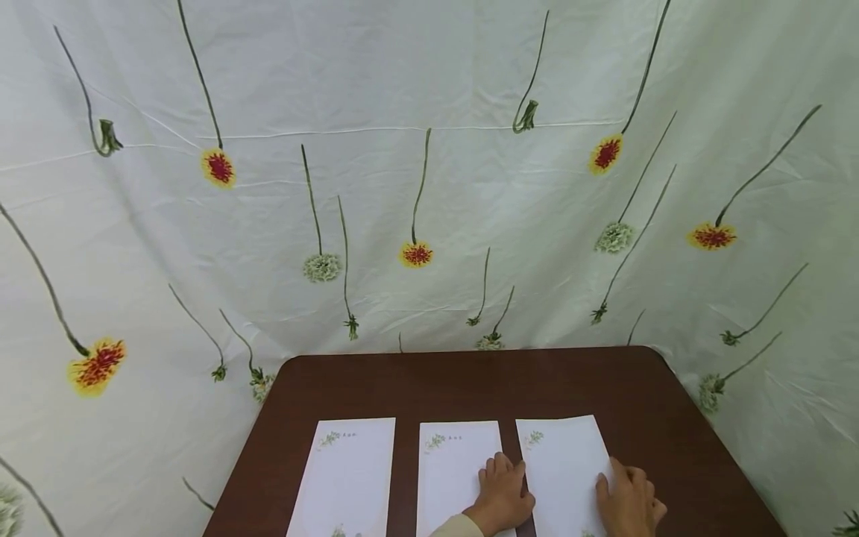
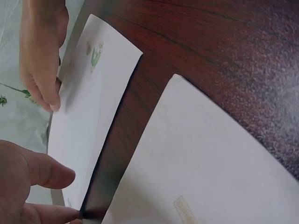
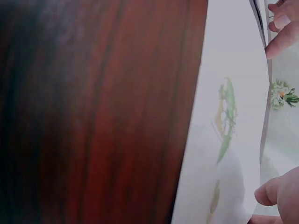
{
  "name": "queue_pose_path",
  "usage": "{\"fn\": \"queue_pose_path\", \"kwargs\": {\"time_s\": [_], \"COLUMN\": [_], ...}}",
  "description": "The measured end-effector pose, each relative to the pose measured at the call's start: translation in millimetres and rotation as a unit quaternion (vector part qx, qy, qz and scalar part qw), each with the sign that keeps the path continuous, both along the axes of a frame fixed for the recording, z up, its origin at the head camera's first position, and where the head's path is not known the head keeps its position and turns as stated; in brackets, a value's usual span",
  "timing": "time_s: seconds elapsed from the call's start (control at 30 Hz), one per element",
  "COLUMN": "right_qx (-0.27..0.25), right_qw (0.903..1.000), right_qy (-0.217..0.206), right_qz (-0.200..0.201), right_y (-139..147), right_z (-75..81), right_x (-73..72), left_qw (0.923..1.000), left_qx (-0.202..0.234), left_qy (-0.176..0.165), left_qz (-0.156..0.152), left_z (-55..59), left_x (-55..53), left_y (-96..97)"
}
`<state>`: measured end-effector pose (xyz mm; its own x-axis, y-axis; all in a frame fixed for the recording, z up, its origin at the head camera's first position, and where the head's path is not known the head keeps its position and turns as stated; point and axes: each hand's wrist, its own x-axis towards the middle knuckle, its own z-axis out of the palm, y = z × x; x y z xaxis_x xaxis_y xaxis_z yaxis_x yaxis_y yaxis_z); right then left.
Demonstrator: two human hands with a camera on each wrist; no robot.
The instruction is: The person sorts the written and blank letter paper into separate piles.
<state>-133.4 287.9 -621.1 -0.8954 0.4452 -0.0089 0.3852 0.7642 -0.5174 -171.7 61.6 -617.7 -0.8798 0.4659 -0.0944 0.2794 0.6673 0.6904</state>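
Three white sheets of printed paper lie side by side. The right sheet of paper (image 1: 560, 462) has a small green flower print in its upper left corner, and its far edge bows slightly. My left hand (image 1: 503, 496) holds its left edge, thumb and forefinger at the border, and overlaps the middle sheet (image 1: 450, 470). On the opposite side my right hand (image 1: 629, 501) pinches the right edge, thumb on top. The left wrist view shows the left hand's thumb (image 2: 53, 175) over the paper. In the right wrist view the right thumb (image 3: 268, 192) is by the edge.
The left sheet (image 1: 345, 470) lies apart on the dark brown table (image 1: 470, 380), with similar printing at its top. Behind and around the table hangs a pale cloth (image 1: 376, 89) patterned with long-stemmed flowers.
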Motion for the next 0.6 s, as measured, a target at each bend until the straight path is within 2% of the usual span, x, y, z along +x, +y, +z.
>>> {"fn": "queue_pose_path", "kwargs": {"time_s": [0.13,0.4,0.6], "right_qx": [-0.002,0.013,0.016], "right_qw": [0.9999,0.9997,0.9998], "right_qy": [0.012,-0.011,-0.005], "right_qz": [-0.004,-0.014,-0.009], "right_y": [0,0,-3], "right_z": [-5.5,-13.6,-10.3], "right_x": [1.7,-0.6,-0.2], "left_qw": [0.9999,0.9972,0.9979], "left_qx": [-0.010,-0.040,-0.023], "left_qy": [-0.002,0.062,0.060], "left_qz": [-0.009,-0.009,-0.011], "left_z": [4.0,-6.2,-4.4], "left_x": [1.5,4.6,6.0], "left_y": [-0.7,-1.3,-5.3]}}
